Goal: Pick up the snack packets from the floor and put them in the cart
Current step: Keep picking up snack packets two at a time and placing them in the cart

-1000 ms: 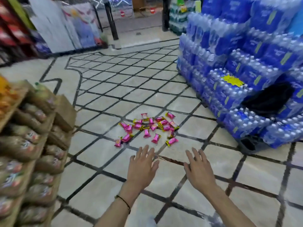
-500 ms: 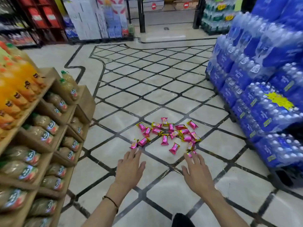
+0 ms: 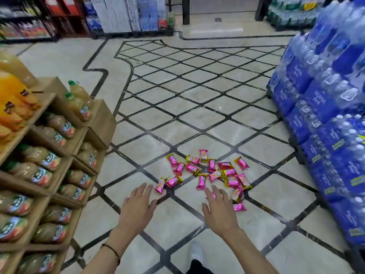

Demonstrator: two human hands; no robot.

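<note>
Several pink and gold snack packets (image 3: 209,174) lie scattered on the tiled floor (image 3: 177,119) just ahead of me. My left hand (image 3: 136,208) hovers palm down with fingers spread, its fingertips close to the nearest packet (image 3: 160,185) at the left of the pile. My right hand (image 3: 219,210) is also flat and empty, its fingers over the near edge of the pile and hiding part of one packet. Another packet (image 3: 239,207) lies just right of that hand. No cart is in view.
A wooden shelf unit (image 3: 49,135) stacked with juice bottles stands close on my left. Blue shrink-wrapped packs of water bottles (image 3: 324,119) are piled high on my right. More shelves line the back wall. My shoe (image 3: 195,252) shows at the bottom.
The view has turned right and dipped, bringing the packets closer. Both hands have reached forward, and the right hand's fingers now overlap the near edge of the pile.
</note>
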